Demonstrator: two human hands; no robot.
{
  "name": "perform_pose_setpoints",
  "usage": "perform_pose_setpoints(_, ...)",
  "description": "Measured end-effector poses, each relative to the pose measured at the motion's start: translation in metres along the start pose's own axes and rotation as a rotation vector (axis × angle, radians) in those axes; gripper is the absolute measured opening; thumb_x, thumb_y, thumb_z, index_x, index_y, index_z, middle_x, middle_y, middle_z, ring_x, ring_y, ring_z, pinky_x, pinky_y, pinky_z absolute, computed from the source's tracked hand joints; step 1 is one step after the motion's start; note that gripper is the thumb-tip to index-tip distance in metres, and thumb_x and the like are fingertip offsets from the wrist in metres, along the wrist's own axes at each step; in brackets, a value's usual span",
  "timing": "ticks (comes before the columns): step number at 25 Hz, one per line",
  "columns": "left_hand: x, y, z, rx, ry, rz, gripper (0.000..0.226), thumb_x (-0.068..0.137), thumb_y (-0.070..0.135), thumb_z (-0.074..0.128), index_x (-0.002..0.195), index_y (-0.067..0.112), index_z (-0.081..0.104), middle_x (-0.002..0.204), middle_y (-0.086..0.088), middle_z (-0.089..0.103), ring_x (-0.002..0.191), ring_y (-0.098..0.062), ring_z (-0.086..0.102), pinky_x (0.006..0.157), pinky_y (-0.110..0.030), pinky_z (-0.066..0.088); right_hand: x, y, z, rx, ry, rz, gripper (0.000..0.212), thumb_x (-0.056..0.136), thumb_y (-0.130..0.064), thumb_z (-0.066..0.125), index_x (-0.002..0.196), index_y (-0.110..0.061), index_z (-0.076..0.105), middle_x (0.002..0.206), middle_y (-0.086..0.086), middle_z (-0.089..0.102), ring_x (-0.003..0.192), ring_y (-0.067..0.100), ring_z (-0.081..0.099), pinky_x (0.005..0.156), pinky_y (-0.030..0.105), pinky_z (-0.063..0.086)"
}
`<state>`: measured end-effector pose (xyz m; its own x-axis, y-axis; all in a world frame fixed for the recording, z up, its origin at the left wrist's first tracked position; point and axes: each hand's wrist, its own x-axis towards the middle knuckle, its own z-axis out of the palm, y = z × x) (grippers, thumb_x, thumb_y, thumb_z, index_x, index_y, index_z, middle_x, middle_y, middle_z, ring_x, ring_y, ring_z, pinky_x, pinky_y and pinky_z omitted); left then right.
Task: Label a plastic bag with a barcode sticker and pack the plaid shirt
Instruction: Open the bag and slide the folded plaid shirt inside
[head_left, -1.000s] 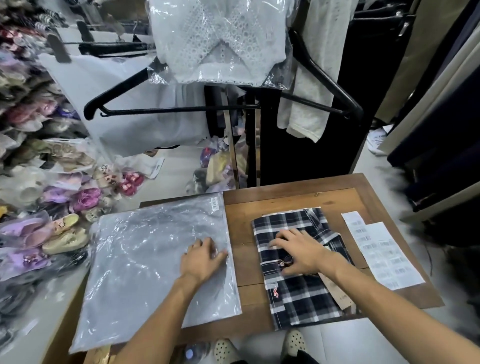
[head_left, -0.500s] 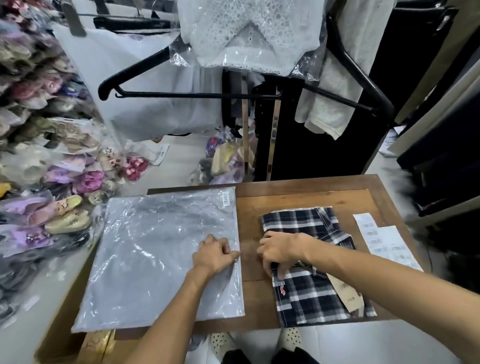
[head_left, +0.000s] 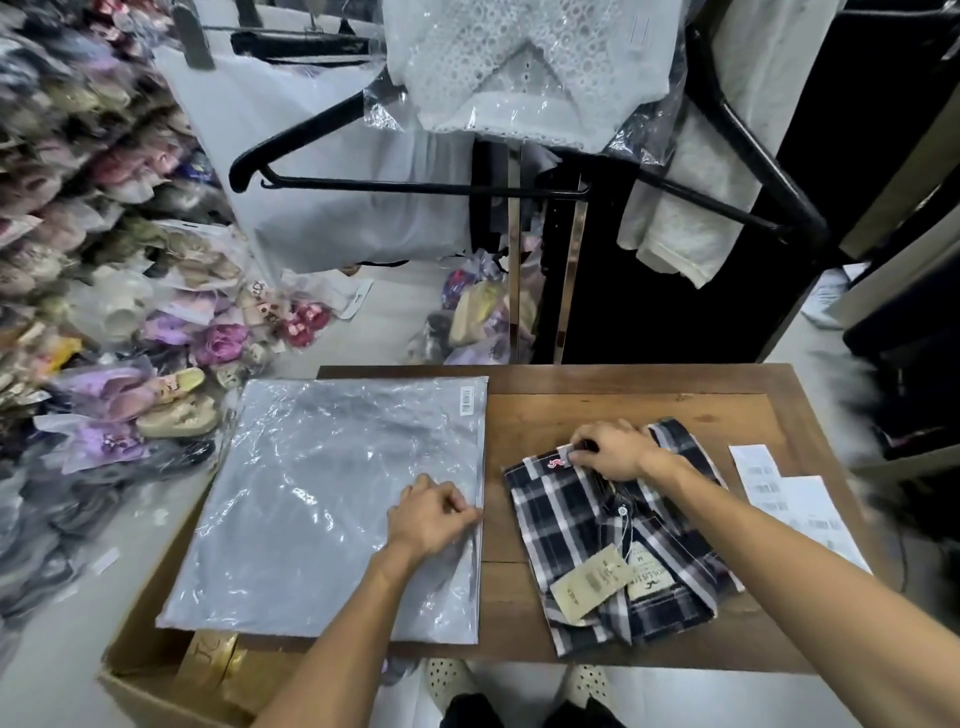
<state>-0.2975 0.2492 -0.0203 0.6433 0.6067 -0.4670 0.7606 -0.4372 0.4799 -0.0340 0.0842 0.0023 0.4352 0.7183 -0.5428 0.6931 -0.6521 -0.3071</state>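
The left hand (head_left: 434, 512) is pinching the clear plastic bag's (head_left: 332, 499) open edge while the right hand (head_left: 613, 449) is gripping the folded navy-and-white plaid shirt's (head_left: 613, 540) top, probably readying insertion.

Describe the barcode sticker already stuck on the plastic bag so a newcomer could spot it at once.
Start at the wooden table; on its left side lies a large clear plastic bag. In the bag's far right corner sits the barcode sticker, a small white rectangle with black bars. Unlike the label sheets at the table's right edge, it sits alone on the plastic.
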Motion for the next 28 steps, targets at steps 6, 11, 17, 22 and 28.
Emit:
perform_pose_setpoints(6,0.0,0.01,0.004,-0.044,0.049,0.013,0.02,0.085,0.03,0.061,0.097,0.026,0.046,0.086,0.006,0.059,0.083,-0.024,0.058,0.07,-0.035,0.043,-0.007,0.016,-0.015,0.057,-0.02,-0.079,0.069,0.091,-0.05,0.071,0.151,-0.025,0.046,0.161,0.0,0.043,0.148,0.024,0.039,0.123,0.043,0.029)
perform_pose_setpoints(11,0.003,0.012,0.008,-0.065,0.09,-0.03,0.008,0.09,0.026,0.059,0.088,0.025,0.051,0.076,0.009,0.062,0.08,-0.021,0.061,0.067,-0.034,0.045,-0.028,-0.026,0.007,-0.224,0.031,-0.27,0.105,0.077,-0.055,0.081,0.162,-0.034,0.022,0.167,0.001,0.027,0.152,0.028,0.023,0.125,0.053,0.02)
perform_pose_setpoints(17,0.011,-0.002,0.01,-0.256,0.067,-0.069,0.027,0.081,0.033,0.081,0.077,0.022,0.057,0.066,0.009,0.059,0.066,-0.014,0.057,0.068,-0.029,0.046,-0.039,-0.059,0.041,-0.645,-0.089,-0.745,0.064,0.08,-0.047,0.081,0.139,-0.039,0.059,0.146,-0.001,0.054,0.143,0.032,0.034,0.122,0.057,0.021)
perform_pose_setpoints(22,0.009,-0.001,0.009,-0.361,0.128,-0.099,0.018,0.084,0.031,0.079,0.079,0.02,0.065,0.072,0.005,0.068,0.069,-0.014,0.063,0.069,-0.025,0.048,-0.033,-0.077,0.039,-0.714,-0.052,-0.768,0.025,0.089,-0.046,0.071,0.111,-0.036,0.078,0.117,-0.003,0.065,0.124,0.031,0.043,0.118,0.051,0.026)
perform_pose_setpoints(28,-0.001,-0.006,0.007,-0.375,0.17,0.023,0.022,0.087,0.012,0.074,0.08,0.019,0.055,0.065,0.002,0.059,0.062,-0.016,0.053,0.069,-0.036,0.052,-0.028,-0.068,0.018,-0.232,-0.043,-0.717,0.015,0.098,-0.041,0.063,0.103,-0.028,0.07,0.128,-0.004,0.058,0.123,0.019,0.041,0.109,0.041,0.038)
